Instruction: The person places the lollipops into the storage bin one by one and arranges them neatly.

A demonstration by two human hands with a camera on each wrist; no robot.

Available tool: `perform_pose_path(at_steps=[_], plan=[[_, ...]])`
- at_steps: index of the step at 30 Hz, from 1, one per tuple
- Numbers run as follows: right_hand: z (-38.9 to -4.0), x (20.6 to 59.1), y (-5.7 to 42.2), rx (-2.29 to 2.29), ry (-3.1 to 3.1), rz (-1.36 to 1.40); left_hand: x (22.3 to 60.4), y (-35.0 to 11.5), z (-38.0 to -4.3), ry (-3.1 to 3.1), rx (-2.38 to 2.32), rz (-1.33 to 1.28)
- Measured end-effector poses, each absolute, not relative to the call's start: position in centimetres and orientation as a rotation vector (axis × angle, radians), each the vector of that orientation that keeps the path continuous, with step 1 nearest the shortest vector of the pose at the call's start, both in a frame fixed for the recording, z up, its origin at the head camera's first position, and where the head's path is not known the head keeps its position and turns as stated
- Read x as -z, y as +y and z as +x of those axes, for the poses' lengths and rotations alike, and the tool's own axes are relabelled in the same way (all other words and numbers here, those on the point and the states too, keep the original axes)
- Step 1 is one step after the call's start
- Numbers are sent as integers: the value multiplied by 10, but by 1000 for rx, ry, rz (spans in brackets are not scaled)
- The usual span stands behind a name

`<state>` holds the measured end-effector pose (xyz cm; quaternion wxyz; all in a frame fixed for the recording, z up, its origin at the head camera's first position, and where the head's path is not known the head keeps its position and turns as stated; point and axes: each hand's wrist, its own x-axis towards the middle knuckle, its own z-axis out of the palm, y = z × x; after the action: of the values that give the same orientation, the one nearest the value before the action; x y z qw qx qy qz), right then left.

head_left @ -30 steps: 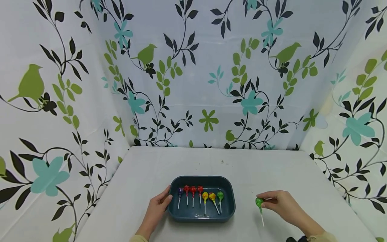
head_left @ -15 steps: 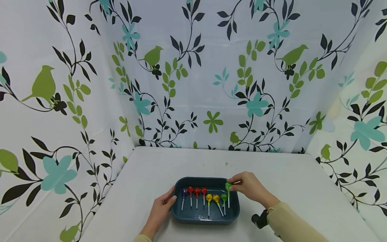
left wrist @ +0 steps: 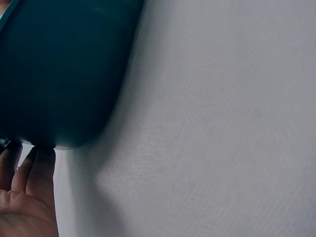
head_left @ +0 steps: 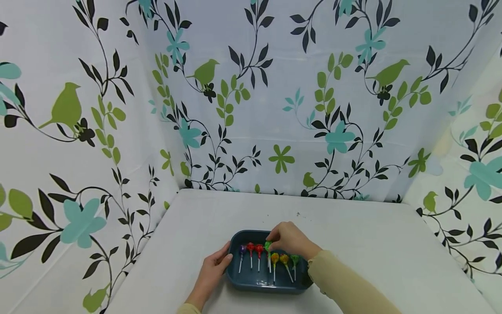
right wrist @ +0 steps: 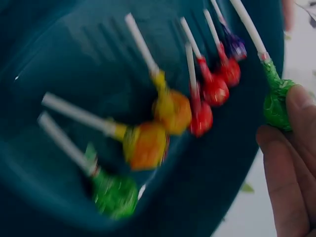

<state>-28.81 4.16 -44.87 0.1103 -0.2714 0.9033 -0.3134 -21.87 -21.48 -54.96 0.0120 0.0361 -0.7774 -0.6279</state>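
A dark teal tray (head_left: 259, 285) stands on the white table, holding several wrapped lollipops in a row. My left hand (head_left: 211, 270) grips its left end; straight fingers (left wrist: 39, 170) touch the outer wall in the left wrist view. Over the tray, my right hand (head_left: 292, 239) pinches a green lollipop (right wrist: 277, 103) by its wrapped head, stick toward me. Lying inside are a purple lollipop (head_left: 242, 249), red ones (right wrist: 216, 90), two yellow-orange lollipops (right wrist: 146, 145) and another green lollipop (right wrist: 116, 196). In the head view, the held lollipop partly covers a red one.
The white table (head_left: 219, 209) extends around the tray on all sides. Behind it hangs a curtain (head_left: 235, 109) printed with leaves and birds, with similar cloth along both sides.
My right hand has brought the green lollipop from the table right of the tray, over its right end, then leftward above the red ones. My left hand has stayed at the tray's left end.
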Motion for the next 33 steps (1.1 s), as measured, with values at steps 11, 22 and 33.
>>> perform_pose_path(at_steps=[11,22,33], plan=[[-293,455,-15,705,2601,-867,548,-217,-220,-2440,1975,104],[-302,467,-38,472,2673,-941,548,-219,-218,-2439,2010,88],[-299,467,-56,351,2705,-935,548,-221,-219,-2445,2027,98]])
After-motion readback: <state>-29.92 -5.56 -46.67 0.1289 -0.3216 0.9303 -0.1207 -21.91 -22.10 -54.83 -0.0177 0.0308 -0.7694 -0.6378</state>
